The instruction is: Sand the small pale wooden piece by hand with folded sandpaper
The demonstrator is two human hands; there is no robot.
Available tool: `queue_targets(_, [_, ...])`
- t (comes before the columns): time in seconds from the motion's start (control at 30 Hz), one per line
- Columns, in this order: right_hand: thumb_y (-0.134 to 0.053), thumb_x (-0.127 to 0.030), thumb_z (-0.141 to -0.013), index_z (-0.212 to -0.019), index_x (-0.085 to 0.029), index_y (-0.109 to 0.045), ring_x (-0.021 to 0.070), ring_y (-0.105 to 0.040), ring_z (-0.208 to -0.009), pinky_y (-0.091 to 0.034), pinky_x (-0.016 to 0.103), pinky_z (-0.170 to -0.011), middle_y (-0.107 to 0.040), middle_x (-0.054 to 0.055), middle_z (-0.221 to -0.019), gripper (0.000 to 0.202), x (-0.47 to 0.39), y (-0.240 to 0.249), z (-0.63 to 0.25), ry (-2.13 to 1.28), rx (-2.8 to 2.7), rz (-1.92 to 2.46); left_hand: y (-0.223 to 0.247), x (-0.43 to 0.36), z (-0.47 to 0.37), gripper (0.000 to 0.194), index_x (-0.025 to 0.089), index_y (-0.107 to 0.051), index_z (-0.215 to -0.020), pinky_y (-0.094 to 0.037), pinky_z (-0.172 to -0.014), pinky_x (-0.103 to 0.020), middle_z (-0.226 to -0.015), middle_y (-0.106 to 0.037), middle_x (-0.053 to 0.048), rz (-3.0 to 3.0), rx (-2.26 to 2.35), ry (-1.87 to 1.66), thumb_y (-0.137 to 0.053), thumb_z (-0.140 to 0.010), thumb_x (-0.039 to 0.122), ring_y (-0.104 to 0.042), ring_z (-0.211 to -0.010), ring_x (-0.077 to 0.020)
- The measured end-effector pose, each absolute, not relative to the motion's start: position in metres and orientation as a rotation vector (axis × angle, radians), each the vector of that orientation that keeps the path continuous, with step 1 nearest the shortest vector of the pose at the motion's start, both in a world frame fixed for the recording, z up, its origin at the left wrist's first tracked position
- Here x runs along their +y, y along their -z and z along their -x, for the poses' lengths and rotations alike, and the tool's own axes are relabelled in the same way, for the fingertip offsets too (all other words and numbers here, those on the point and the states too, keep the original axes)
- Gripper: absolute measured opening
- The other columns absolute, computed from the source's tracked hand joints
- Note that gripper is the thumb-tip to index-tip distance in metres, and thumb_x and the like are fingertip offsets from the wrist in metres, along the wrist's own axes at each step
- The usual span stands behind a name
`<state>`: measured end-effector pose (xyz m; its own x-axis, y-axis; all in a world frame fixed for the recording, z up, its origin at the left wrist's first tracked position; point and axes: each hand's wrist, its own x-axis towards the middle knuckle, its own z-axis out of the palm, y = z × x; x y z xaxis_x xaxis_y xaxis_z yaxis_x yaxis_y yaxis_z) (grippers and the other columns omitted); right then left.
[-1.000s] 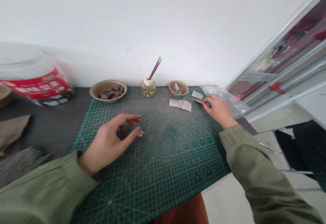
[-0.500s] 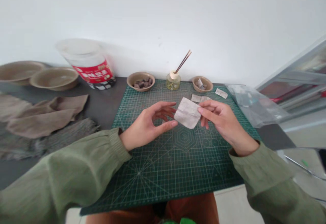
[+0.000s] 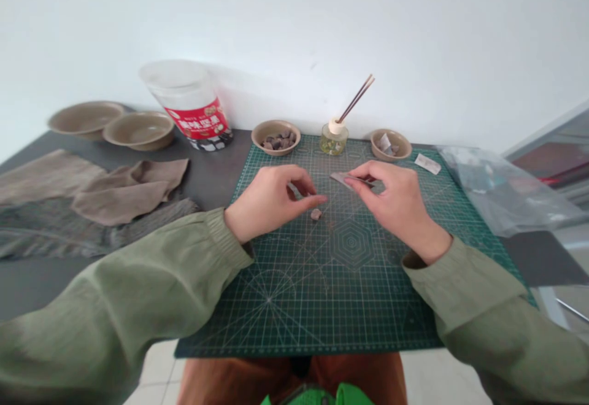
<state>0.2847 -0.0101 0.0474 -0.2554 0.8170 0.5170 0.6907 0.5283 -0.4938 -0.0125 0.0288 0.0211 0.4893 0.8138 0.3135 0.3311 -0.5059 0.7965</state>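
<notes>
My right hand [image 3: 391, 199] pinches a flat, pale grey square piece [image 3: 340, 178] between thumb and fingers, tilted so that it shows nearly edge-on; its material is unclear. To its left, my left hand [image 3: 276, 199] is curled loosely, with the thumb stretched out and a gap beneath the index finger; I see nothing in it. Just below the left thumb is a small brownish lump [image 3: 315, 214], over the green cutting mat [image 3: 350, 307], apart from the fingers.
Behind the hands stand a bowl of dark lumps [image 3: 276, 138], a reed diffuser [image 3: 334, 138] and a bowl with paper scraps [image 3: 391, 144]. A paper strip [image 3: 427, 164] and plastic bag [image 3: 501, 190] lie right. Cloths [image 3: 133, 190], two bowls [image 3: 140, 130] and a tub [image 3: 193, 104] are left.
The grey square has turned from face-on to nearly edge-on in my right hand. My left fingers have drawn in towards the thumb, and the small lump now shows beneath them. The view has shifted.
</notes>
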Motion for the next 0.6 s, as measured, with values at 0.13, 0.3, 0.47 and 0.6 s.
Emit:
queue_targets(0.13, [-0.084,-0.032,-0.126,-0.110,-0.027,-0.096,0.0380,-0.086,-0.113,-0.060,0.054,-0.103,-0.099,0.012,-0.116,0.021,-0.002,-0.035,-0.301,-0.116,-2.105,1.224,-0.009,0.025,0.019,0.024,0.031,-0.103,-0.124,-0.071,-0.121,-0.053,-0.134,-0.096,-0.011,-2.232,0.838,-0.755,-0.107,-0.102,0.039,-0.088,-0.126,-0.0364])
queue_targets(0.3, [-0.087,-0.028,-0.121,-0.107,-0.028,-0.097,0.0363,-0.083,-0.116,-0.064,0.053,-0.102,-0.096,0.011,-0.119,0.018,0.005,-0.009,-0.310,-0.165,-2.323,1.172,0.001,0.027,0.014,0.009,0.027,-0.099,-0.117,-0.072,-0.117,-0.049,-0.122,-0.092,-0.010,-2.231,0.833,-0.749,-0.098,-0.111,0.033,-0.086,-0.116,-0.0321])
queue_targets(0.47, [-0.087,-0.052,-0.125,-0.134,-0.024,-0.096,0.0400,-0.086,-0.129,-0.070,0.057,-0.111,-0.093,0.015,-0.138,0.031,0.002,-0.004,-0.311,-0.243,-2.390,1.141,0.007,0.032,0.007,0.031,0.023,-0.088,-0.110,-0.076,-0.091,-0.037,-0.103,-0.094,-0.005,-2.032,0.846,-0.835,-0.105,-0.110,0.050,-0.089,-0.090,-0.0234])
queue_targets(0.6, [-0.091,-0.043,-0.120,-0.145,-0.022,-0.091,0.0479,-0.082,-0.146,-0.067,0.069,-0.126,-0.087,0.022,-0.155,0.032,0.004,-0.003,-0.313,-0.279,-2.345,1.177,0.014,0.028,0.004,0.041,0.023,-0.083,-0.113,-0.085,-0.096,-0.039,-0.111,-0.101,-0.009,-1.869,0.832,-0.864,-0.103,-0.111,0.058,-0.100,-0.098,-0.0274])
